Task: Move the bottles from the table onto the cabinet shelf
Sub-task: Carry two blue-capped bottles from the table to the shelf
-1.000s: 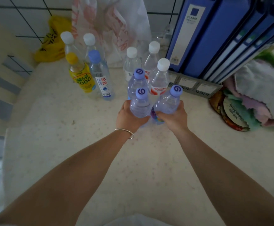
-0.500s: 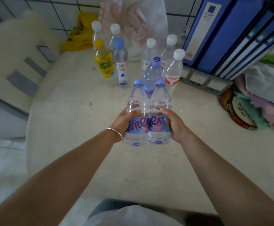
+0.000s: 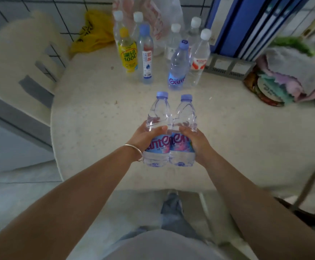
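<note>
clear plastic: i see left hand (image 3: pixel 146 136) clenched on left bottle (image 3: pixel 157 132), right hand (image 3: pixel 196 140) on right bottle (image 3: pixel 183 133), both lifted off counter (image 3: pixel 89 113), touching. seven bottles remain. risk: slick walls slipping if fingers loosen; cabinet shelf unseen.

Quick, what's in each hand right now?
Left hand: closed around the left bottle.
Right hand: closed around the right bottle.

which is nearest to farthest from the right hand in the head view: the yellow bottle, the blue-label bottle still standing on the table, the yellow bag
From the right hand:
1. blue-label bottle, just beyond, centre of table.
2. yellow bottle, farther back, to the left.
3. yellow bag, by the tiled wall, far left.
</note>
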